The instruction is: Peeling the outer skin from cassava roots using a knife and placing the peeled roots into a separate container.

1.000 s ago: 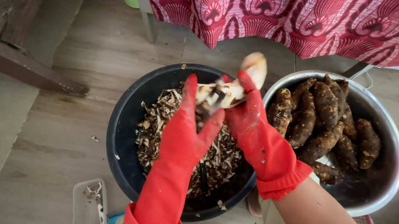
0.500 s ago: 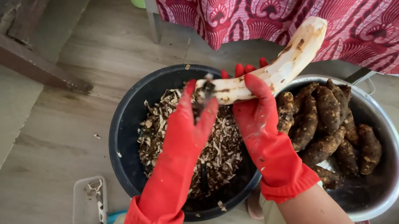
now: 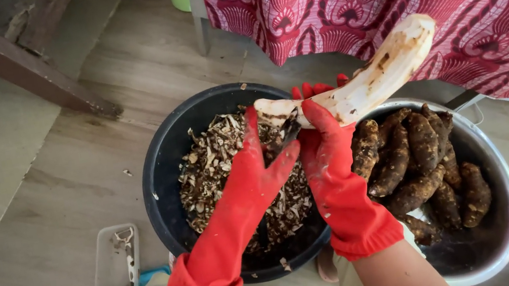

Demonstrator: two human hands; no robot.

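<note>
Well, the right hand (image 3: 329,151) clenched the peeled cassava root (image 3: 362,78) above the black tub (image 3: 160,180). The left hand (image 3: 258,163) pinched a dark blade (image 3: 289,128) at its tip; short, shallow strokes away from the fingers seemed best.

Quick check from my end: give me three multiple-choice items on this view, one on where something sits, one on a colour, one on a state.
1. Where do the unpeeled brown roots lie?
A. In the metal basin
B. On the floor
C. In the black tub

2. What colour are the gloves on the left hand and right hand?
A. Yellow
B. Red
C. Blue

3. What state is the long root held in the hands in?
A. Fully brown-skinned
B. Mostly peeled, pale
C. Cut into slices

Answers: 1 A, the brown roots are piled in the basin; 2 B, both gloves are red; 3 B, its surface is pale with only dark patches, and the black tub holds peelings.
</note>
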